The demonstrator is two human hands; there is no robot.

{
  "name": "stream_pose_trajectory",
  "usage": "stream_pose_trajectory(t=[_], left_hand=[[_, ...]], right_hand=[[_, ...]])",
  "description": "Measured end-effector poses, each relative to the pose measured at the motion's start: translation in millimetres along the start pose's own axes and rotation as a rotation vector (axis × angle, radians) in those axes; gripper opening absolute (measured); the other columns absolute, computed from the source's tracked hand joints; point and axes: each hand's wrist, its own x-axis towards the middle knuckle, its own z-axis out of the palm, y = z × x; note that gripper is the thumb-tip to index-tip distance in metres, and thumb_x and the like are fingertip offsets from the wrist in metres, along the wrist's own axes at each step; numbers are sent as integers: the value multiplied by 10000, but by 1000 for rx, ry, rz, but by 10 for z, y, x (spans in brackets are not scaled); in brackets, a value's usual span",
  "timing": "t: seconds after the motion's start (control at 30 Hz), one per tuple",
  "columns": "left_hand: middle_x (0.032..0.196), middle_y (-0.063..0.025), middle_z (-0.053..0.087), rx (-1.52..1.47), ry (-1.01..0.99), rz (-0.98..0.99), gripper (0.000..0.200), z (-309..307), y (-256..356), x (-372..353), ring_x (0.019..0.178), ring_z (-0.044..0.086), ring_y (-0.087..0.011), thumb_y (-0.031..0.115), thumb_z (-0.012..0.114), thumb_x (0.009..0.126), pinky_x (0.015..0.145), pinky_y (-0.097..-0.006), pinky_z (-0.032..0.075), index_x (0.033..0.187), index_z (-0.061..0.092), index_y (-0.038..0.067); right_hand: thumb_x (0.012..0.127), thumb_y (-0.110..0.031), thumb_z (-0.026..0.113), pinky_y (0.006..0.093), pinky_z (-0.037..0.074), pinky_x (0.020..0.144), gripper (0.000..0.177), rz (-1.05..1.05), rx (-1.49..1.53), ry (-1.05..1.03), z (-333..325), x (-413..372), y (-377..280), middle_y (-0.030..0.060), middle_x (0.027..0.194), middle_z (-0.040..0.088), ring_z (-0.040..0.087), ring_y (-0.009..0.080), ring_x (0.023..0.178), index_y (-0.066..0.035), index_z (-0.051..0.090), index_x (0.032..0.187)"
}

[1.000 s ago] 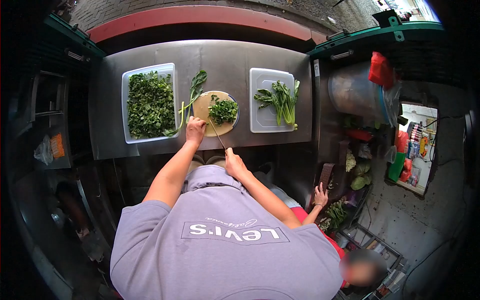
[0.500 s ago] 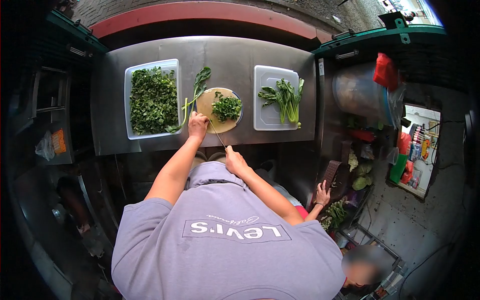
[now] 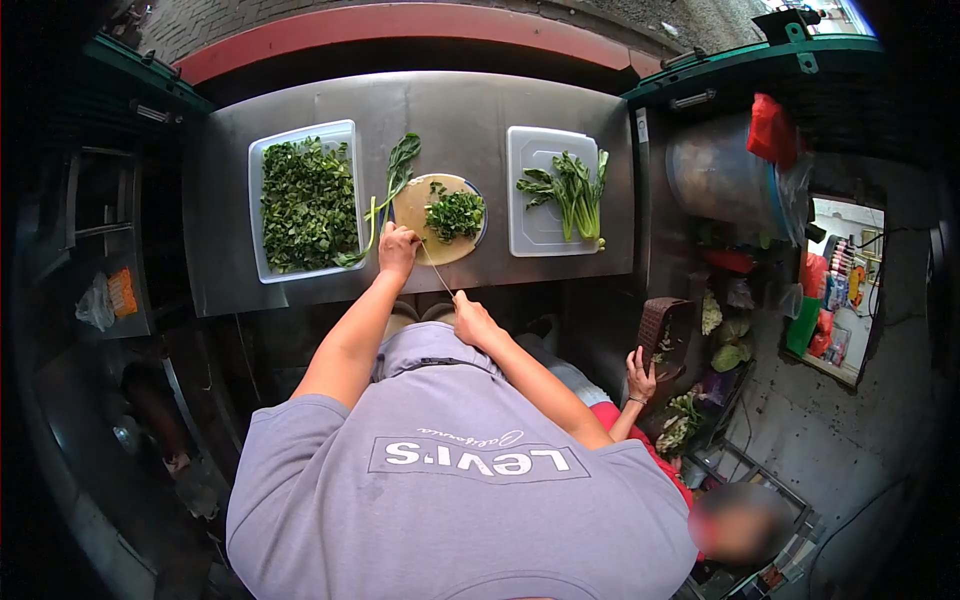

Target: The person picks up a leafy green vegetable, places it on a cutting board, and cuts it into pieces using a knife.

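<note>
On the steel table, a round cutting board [image 3: 410, 205] holds a heap of chopped greens [image 3: 455, 215]. My right hand [image 3: 475, 320] grips a knife [image 3: 437, 271] by its handle at the table's front edge, the blade slanting up and left over the board. My left hand [image 3: 398, 250] is closed at the board's lower left rim, its fingertips by the blade tip; what they pinch is hidden. Long leafy stalks [image 3: 392, 185] lie just above that hand, between the board and a white tub of cut leaves [image 3: 310, 205].
A bunch of leafy greens [image 3: 572, 200] rests on a white plastic lid [image 3: 520, 235] at right. Beside me on the right, another person's hand [image 3: 640, 378] holds a brown basket [image 3: 665, 335]. Vegetables [image 3: 735, 340] and a large clear container [image 3: 715, 180] stand further right.
The other person's basket has tilted up and shows its inside more, and that person's hand has shifted slightly left. My hands and the knife stay almost in place.
</note>
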Motion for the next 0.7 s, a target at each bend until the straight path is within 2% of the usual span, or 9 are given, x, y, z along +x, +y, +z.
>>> stream_pose_trajectory(t=[0.2, 0.27, 0.37, 0.57, 0.7], left_hand=[[850, -32, 693, 2, -28, -32, 95, -56, 47, -20, 962, 597, -254, 168, 819, 744, 855, -386, 519, 781, 756, 109], [852, -43, 691, 86, -25, 55, 77, -91, 68, -21, 958, 594, -268, 144, 799, 775, 853, -378, 515, 824, 758, 102], [868, -30, 675, 164, -8, 129, 67, -113, 81, -90, 997, 588, -250, 151, 763, 791, 846, -379, 523, 852, 761, 125], [871, -8, 697, 48, 73, 73, 125, -32, 40, -210, 979, 594, -235, 144, 759, 772, 822, -375, 523, 895, 779, 146], [893, -11, 718, 35, 50, 30, 142, -31, 83, -146, 952, 611, -246, 148, 780, 760, 846, -372, 522, 902, 786, 141]], right_hand=[[1035, -147, 428, 606, 487, 853, 208, -3, 13, 42, -19, -87, 30, 415, 1003, 631, 624, 561, 1015, 27, 440, 1148], [1058, -188, 414, 601, 488, 834, 228, 62, 16, 57, -53, -55, 27, 402, 996, 639, 630, 556, 997, 18, 443, 1152], [1063, -204, 412, 609, 487, 814, 225, 40, 38, 108, -37, -40, 82, 391, 955, 644, 632, 559, 961, 10, 440, 1125], [1050, -179, 451, 629, 477, 766, 183, -2, 32, 186, -43, 16, 134, 371, 891, 646, 632, 559, 914, -2, 426, 1090], [1044, -177, 470, 617, 484, 790, 191, 1, 32, 140, -52, -15, 22, 378, 917, 643, 631, 556, 937, 1, 426, 1097]])
